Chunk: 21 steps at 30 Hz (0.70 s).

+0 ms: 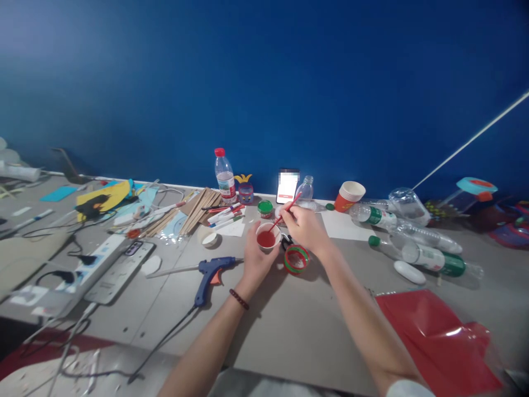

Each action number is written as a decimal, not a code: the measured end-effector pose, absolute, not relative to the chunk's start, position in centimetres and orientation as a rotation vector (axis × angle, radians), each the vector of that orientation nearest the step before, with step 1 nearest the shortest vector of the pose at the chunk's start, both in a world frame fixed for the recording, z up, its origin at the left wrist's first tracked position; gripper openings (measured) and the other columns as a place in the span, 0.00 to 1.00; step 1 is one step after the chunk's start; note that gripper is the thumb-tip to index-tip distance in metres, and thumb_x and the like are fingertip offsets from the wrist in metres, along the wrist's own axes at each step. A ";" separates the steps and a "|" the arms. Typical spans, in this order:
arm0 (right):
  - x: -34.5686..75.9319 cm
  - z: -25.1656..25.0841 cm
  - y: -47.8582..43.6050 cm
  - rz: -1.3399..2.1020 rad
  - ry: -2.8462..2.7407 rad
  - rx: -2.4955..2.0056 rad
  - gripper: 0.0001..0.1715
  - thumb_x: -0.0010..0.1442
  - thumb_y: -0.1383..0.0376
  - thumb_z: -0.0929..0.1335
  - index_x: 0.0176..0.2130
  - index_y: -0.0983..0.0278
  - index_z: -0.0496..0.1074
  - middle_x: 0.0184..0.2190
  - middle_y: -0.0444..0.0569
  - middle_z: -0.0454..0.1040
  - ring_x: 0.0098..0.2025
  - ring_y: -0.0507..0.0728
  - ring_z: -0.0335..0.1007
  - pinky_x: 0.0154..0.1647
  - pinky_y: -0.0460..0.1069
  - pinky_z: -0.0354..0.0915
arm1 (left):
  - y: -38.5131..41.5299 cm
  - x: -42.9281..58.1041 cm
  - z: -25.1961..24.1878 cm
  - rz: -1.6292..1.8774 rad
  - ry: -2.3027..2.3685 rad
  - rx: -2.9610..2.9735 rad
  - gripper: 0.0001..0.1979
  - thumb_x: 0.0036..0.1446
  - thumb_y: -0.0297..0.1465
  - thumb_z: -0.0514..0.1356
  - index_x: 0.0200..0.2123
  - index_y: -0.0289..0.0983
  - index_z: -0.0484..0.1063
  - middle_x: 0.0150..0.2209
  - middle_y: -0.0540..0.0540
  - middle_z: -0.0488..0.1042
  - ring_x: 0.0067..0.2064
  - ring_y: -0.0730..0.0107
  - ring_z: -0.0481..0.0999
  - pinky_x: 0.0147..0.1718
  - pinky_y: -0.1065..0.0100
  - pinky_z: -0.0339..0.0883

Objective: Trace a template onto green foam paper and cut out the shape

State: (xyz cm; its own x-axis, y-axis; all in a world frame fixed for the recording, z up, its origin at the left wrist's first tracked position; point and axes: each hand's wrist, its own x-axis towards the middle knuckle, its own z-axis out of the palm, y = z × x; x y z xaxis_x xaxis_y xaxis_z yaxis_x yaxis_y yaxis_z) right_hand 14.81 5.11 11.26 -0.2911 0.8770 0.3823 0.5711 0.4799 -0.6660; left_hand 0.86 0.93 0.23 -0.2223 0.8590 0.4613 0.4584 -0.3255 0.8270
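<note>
My left hand (255, 255) is wrapped round a paper cup (268, 249) with red liquid in it. Pinched in my right hand (305, 225) is a thin red stick (285, 211), perhaps a brush, its lower end dipping into the cup. Just right of the cup stands a small round container (296, 260) banded in red and green. Black scissor handles (286, 241) show in part between the two. A small pot with a green top (265, 208) sits behind the cup. Beyond my right hand a lit phone (287, 184) leans upright against the wall.
To the left lie a blue glue gun (210, 275), a power strip (119, 271), wooden sticks (201, 209) and markers (226, 215). A red-capped bottle (225, 179) stands at the back. Stacked cups (349, 197), several plastic bottles (433, 258) and a red sheet (433, 331) are on the right.
</note>
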 end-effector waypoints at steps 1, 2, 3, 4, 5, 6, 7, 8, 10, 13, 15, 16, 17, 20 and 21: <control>14.8 11.2 4.9 0.515 -2.007 -1.195 0.13 0.66 0.66 0.61 0.32 0.63 0.71 0.30 0.49 0.78 0.33 0.57 0.74 0.34 0.47 0.63 | 0.9 0.9 0.2 1.565 1.562 1.689 0.34 0.52 0.34 0.65 0.60 0.38 0.55 0.59 0.37 0.64 0.61 0.53 0.64 0.57 0.53 0.61; 14.8 11.2 4.8 0.500 -2.020 -1.197 0.13 0.66 0.66 0.61 0.31 0.62 0.71 0.30 0.49 0.78 0.33 0.57 0.73 0.33 0.47 0.63 | 1.0 0.9 0.2 1.568 1.567 1.691 0.34 0.52 0.34 0.65 0.60 0.38 0.55 0.59 0.37 0.64 0.61 0.53 0.64 0.57 0.53 0.61; 14.8 11.2 4.7 0.485 -2.032 -1.201 0.14 0.66 0.66 0.61 0.32 0.62 0.71 0.31 0.49 0.78 0.33 0.57 0.73 0.33 0.47 0.63 | 1.0 0.9 0.1 1.571 1.571 1.693 0.34 0.52 0.34 0.65 0.60 0.38 0.55 0.59 0.37 0.64 0.61 0.53 0.64 0.58 0.53 0.61; 14.9 11.2 4.5 0.469 -2.043 -1.209 0.14 0.66 0.66 0.60 0.32 0.62 0.71 0.31 0.49 0.77 0.33 0.57 0.73 0.33 0.47 0.62 | 1.0 0.9 0.1 1.572 1.573 1.694 0.34 0.53 0.34 0.65 0.60 0.38 0.55 0.59 0.37 0.63 0.61 0.53 0.64 0.58 0.53 0.60; 14.9 11.1 4.5 0.453 -2.053 -1.222 0.14 0.66 0.65 0.60 0.32 0.62 0.71 0.30 0.50 0.77 0.33 0.57 0.73 0.32 0.48 0.62 | 1.0 0.9 0.0 1.573 1.574 1.695 0.34 0.53 0.34 0.65 0.60 0.38 0.55 0.59 0.37 0.63 0.61 0.53 0.64 0.58 0.53 0.60; 15.0 11.1 4.4 0.437 -2.060 -1.237 0.14 0.66 0.65 0.60 0.32 0.62 0.71 0.30 0.50 0.77 0.32 0.58 0.73 0.32 0.48 0.62 | 1.0 0.9 0.0 1.572 1.575 1.694 0.34 0.53 0.34 0.65 0.60 0.38 0.54 0.59 0.37 0.63 0.61 0.53 0.64 0.58 0.53 0.60; 15.0 11.1 4.4 0.421 -2.064 -1.251 0.14 0.66 0.65 0.60 0.32 0.62 0.71 0.29 0.50 0.77 0.32 0.58 0.73 0.31 0.48 0.61 | 1.1 0.9 0.0 1.571 1.574 1.694 0.34 0.53 0.34 0.65 0.60 0.39 0.54 0.59 0.37 0.63 0.61 0.53 0.64 0.58 0.53 0.60; 15.1 11.1 4.4 0.407 -2.065 -1.261 0.14 0.66 0.65 0.60 0.32 0.63 0.71 0.29 0.51 0.77 0.31 0.58 0.73 0.30 0.48 0.61 | 1.0 0.9 0.0 1.571 1.571 1.697 0.35 0.53 0.35 0.65 0.60 0.39 0.54 0.59 0.37 0.63 0.61 0.53 0.64 0.58 0.53 0.60; 15.4 11.2 4.4 0.412 -2.044 -1.249 0.14 0.66 0.65 0.60 0.32 0.63 0.71 0.29 0.51 0.77 0.31 0.58 0.73 0.31 0.49 0.62 | 1.0 0.9 0.1 1.571 1.564 1.708 0.35 0.53 0.35 0.65 0.60 0.39 0.54 0.59 0.37 0.63 0.61 0.53 0.64 0.58 0.53 0.60; 15.9 11.2 4.6 0.517 -1.974 -1.174 0.13 0.66 0.64 0.60 0.33 0.63 0.71 0.30 0.50 0.77 0.32 0.57 0.74 0.32 0.48 0.64 | 0.8 1.0 0.1 1.563 1.561 1.734 0.34 0.53 0.35 0.65 0.60 0.39 0.54 0.58 0.37 0.63 0.60 0.53 0.64 0.57 0.54 0.61; 16.3 11.3 4.6 0.582 -1.921 -1.139 0.13 0.66 0.63 0.61 0.34 0.63 0.71 0.29 0.49 0.77 0.31 0.57 0.74 0.32 0.48 0.65 | 0.7 1.1 0.2 1.564 1.565 1.750 0.34 0.53 0.34 0.65 0.60 0.39 0.54 0.57 0.37 0.64 0.60 0.54 0.65 0.56 0.53 0.62; 16.4 11.3 4.6 0.595 -1.900 -1.131 0.13 0.66 0.62 0.61 0.34 0.63 0.71 0.28 0.49 0.77 0.30 0.57 0.73 0.32 0.48 0.65 | 0.7 1.1 0.1 1.568 1.565 1.758 0.34 0.53 0.34 0.65 0.60 0.39 0.54 0.57 0.37 0.64 0.59 0.54 0.66 0.56 0.53 0.62; 16.5 11.4 4.6 0.601 -1.886 -1.125 0.13 0.66 0.61 0.61 0.34 0.63 0.71 0.27 0.49 0.76 0.29 0.57 0.73 0.32 0.48 0.66 | 0.7 1.1 0.1 1.574 1.564 1.765 0.34 0.53 0.34 0.65 0.60 0.39 0.54 0.57 0.37 0.65 0.59 0.54 0.66 0.56 0.54 0.62; 16.6 11.5 4.5 0.613 -1.896 -1.111 0.12 0.66 0.60 0.61 0.35 0.63 0.71 0.28 0.48 0.76 0.29 0.56 0.72 0.32 0.49 0.66 | 0.8 1.1 0.2 1.584 1.562 1.783 0.34 0.52 0.33 0.65 0.60 0.39 0.54 0.56 0.37 0.65 0.58 0.54 0.67 0.55 0.54 0.63; 16.5 11.5 4.5 0.618 -1.912 -1.110 0.12 0.66 0.61 0.61 0.36 0.62 0.71 0.29 0.48 0.76 0.30 0.57 0.72 0.32 0.49 0.66 | 0.8 1.0 0.2 1.587 1.559 1.793 0.34 0.52 0.33 0.65 0.60 0.39 0.54 0.56 0.37 0.65 0.58 0.54 0.67 0.55 0.54 0.63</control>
